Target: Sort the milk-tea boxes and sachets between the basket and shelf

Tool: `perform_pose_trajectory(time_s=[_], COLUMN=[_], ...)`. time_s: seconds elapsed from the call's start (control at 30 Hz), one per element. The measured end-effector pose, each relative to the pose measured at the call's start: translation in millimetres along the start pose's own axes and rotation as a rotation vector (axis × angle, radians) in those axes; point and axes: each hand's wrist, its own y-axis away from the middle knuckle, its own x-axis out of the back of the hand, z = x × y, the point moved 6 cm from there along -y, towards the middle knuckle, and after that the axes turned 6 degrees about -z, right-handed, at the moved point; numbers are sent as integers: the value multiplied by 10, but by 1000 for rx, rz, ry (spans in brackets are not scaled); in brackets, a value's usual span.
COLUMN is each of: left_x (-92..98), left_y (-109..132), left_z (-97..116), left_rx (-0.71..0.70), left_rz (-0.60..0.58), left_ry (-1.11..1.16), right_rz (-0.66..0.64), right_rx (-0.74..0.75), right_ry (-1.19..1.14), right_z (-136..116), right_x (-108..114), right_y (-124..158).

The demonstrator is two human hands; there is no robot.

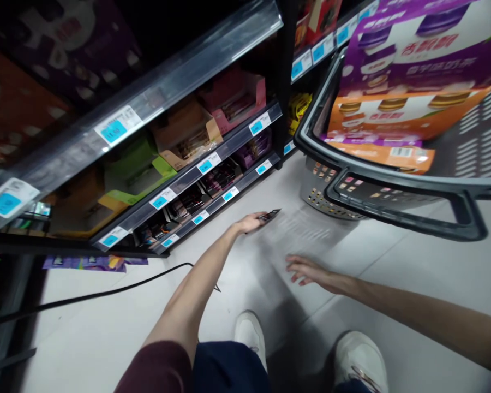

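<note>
My left hand point(250, 222) reaches out low over the floor, its fingers closed on a small dark packet point(269, 216). The packet is slim and its pointed end sticks out past my fingertips; its print is too blurred to read. To the right and nearer to me, my right hand point(305, 269) hovers with its fingers apart and nothing in it. Beyond both hands stands a grey shopping basket point(331, 199) with a dark rim and handle. Inside it lie a purple-and-white box point(425, 60) and an orange box point(393, 115).
Shelving with a lower ledge point(245, 144) runs along the left, holding a green open carton point(137, 169), a pink carton point(239, 98) and blue price tags. A black cable point(106, 295) crosses the floor point(213, 245). My white shoes point(249, 333) stand below my hands.
</note>
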Motion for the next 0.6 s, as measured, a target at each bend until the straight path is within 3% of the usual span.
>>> perform_pose_trajectory(time_s=[0.17, 0.3, 0.43, 0.6], left_x=[1067, 1701, 1971, 2024], left_y=[723, 1421, 1826, 1751], left_z=[-463, -735, -885, -886], left_rx=[129, 155, 218, 337], left_rz=[131, 418, 643, 782], left_ry=[-205, -346, -502, -711], right_rz=[-161, -208, -235, -234], right_rx=[-4, -6, 13, -2], right_ry=[96, 105, 93, 111], right_z=[90, 188, 269, 248], right_x=[-161, -128, -81, -118], right_y=[-139, -187, -264, -340])
